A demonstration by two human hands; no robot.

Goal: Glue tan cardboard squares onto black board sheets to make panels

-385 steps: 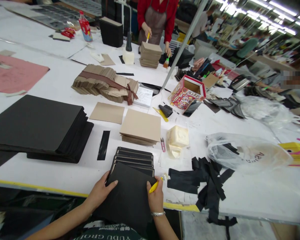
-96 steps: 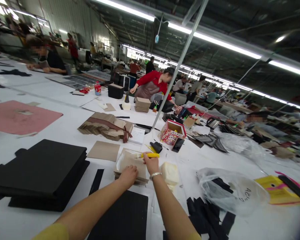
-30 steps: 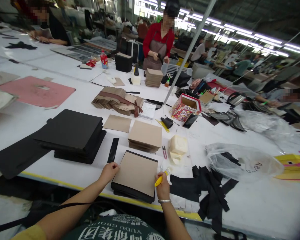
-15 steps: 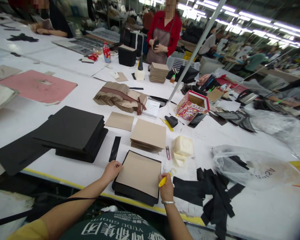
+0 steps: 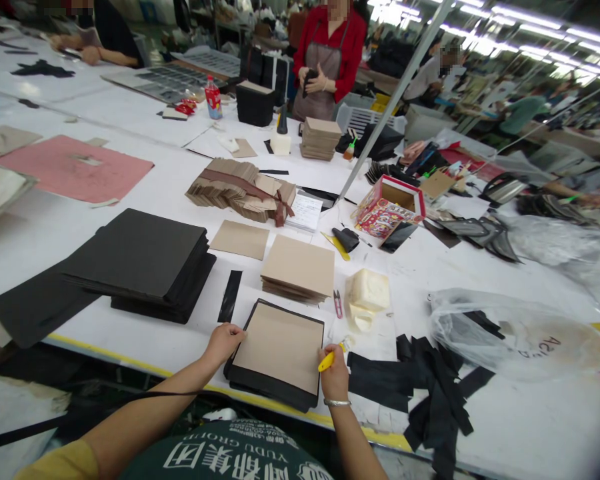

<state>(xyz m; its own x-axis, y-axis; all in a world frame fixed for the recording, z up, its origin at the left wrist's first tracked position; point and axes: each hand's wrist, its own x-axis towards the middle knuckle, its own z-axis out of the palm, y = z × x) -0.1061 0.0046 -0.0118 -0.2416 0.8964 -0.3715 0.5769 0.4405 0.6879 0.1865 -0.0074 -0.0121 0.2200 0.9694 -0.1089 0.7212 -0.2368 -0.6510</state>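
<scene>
Nearest are one left hand [image 5: 225, 341], one right hand [image 5: 335, 376], one yellow brush [image 5: 326, 362], one tan board [image 5: 280, 343] and one black pile [image 5: 275, 392] beneath it. Other tan boards include two squared stacks, the near stack [image 5: 300, 261] and the far stack [image 5: 321, 139], plus one tied bundle [image 5: 230, 190] and one loose board [image 5: 240, 239] beside the near stack. Also on the desk [image 5: 415, 280] are one large black stack [image 5: 140, 253], one pair of pink snips [image 5: 338, 305], one patterned box [image 5: 384, 219], one red-capped bottle [image 5: 213, 100], one pink sheet [image 5: 55, 177] and one lettered clear bag [image 5: 510, 343].

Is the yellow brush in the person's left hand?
No, the right hand holds the yellow brush, while the left hand is at the left edge of the brown cardboard.
</scene>
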